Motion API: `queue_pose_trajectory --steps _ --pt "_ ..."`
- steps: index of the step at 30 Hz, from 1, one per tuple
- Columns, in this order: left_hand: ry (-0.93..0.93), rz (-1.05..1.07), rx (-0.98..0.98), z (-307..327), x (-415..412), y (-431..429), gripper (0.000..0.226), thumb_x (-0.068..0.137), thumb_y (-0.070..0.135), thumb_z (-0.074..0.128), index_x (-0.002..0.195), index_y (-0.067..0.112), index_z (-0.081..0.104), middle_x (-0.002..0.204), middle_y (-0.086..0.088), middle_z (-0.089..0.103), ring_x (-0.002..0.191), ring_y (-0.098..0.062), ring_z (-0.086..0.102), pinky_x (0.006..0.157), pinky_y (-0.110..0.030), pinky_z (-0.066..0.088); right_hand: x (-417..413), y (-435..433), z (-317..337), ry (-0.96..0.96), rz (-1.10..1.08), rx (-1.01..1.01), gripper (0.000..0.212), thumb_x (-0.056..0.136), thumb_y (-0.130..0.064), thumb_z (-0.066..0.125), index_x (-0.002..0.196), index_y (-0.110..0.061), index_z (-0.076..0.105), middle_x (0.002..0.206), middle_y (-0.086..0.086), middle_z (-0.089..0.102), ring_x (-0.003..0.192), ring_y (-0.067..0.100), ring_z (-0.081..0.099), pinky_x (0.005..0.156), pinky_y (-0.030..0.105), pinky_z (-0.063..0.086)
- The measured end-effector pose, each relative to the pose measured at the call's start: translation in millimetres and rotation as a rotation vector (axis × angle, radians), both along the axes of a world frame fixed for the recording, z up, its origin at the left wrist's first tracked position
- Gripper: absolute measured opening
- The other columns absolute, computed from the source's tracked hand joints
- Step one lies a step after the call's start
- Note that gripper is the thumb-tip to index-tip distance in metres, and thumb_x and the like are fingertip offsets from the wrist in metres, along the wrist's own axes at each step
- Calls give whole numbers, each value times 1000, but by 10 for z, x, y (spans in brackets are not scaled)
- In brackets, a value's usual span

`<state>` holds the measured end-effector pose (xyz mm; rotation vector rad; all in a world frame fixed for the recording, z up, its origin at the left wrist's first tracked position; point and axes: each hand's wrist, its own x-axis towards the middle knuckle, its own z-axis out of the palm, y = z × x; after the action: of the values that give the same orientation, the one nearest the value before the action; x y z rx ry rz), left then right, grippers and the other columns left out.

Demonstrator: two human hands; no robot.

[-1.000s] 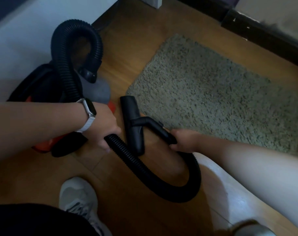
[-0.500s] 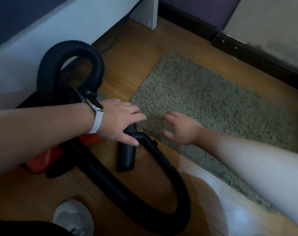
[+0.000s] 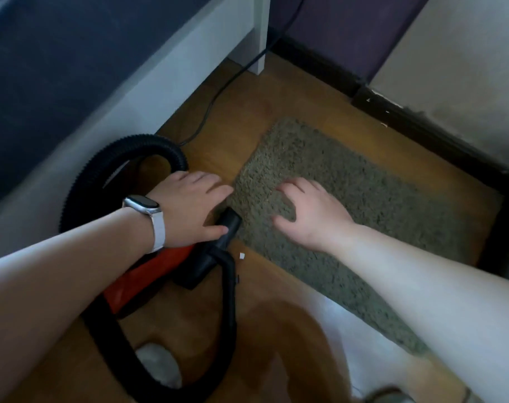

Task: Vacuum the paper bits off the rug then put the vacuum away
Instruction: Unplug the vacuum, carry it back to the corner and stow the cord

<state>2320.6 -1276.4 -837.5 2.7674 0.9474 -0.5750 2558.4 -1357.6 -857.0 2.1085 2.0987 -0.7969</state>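
Note:
A grey-green shaggy rug lies on the wooden floor. The red and black vacuum body sits left of it, with its ribbed black hose looped above and around it. The black floor nozzle lies on the floor at the rug's near-left corner. My left hand, with a watch on the wrist, hovers open over the nozzle's far end, holding nothing. My right hand is spread open, palm down, over the rug's left part. One small white paper bit lies on the floor beside the nozzle.
White furniture with a dark panel stands along the left. A black cable runs along the floor past its leg. A dark skirting board lines the wall behind the rug. My white shoe is inside the hose loop.
Both hands have let go of the hose and the nozzle tube, which now lie on the floor. Both hands moved forward, the right one over the rug. The view tilted up.

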Motion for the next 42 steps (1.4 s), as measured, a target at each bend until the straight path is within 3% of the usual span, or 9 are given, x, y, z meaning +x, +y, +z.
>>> queue_pose_trajectory --steps 6,17,25,28,33,42 --pt "-80 27 -22 1121 -96 118 75 83 71 47 144 27 41 143 1 47 132 -22 46 105 -41 42 -168 136 1161 15 -14 -36 63 95 -54 47 149 -24 36 155 -6 32 143 18 26 113 39 32" --pt "-249 53 -81 2694 -348 696 71 88 69 45 147 31 32 152 4 36 141 -20 35 113 -39 30 -679 508 2734 -64 -141 -46 63 96 -58 43 150 -27 35 159 -5 29 147 17 22 116 38 27" --pt "-269 98 -53 3064 -422 956 70 80 68 50 137 27 47 142 0 50 132 -24 47 107 -42 38 -680 667 3248 -103 -155 21 64 97 -58 41 152 -26 34 159 -3 28 147 17 21 117 37 25" --pt "-264 88 -18 3113 -320 1031 69 84 66 52 142 29 42 147 1 44 137 -22 40 112 -40 32 -537 766 3315 -122 -157 54 64 96 -58 42 151 -25 35 159 -2 30 147 19 22 118 37 24" --pt "-248 136 -18 3190 -54 1243 73 84 70 33 147 33 31 152 1 38 142 -21 32 115 -42 31 -245 976 3332 -117 -161 84 63 96 -58 41 150 -25 36 158 0 32 146 21 25 117 40 27" --pt "-229 196 -25 3281 879 1733 70 91 66 41 152 37 22 159 4 24 147 -19 21 117 -39 23 675 1533 3503 -53 -197 115 63 94 -56 47 149 -26 39 158 -1 32 143 21 30 114 41 34"
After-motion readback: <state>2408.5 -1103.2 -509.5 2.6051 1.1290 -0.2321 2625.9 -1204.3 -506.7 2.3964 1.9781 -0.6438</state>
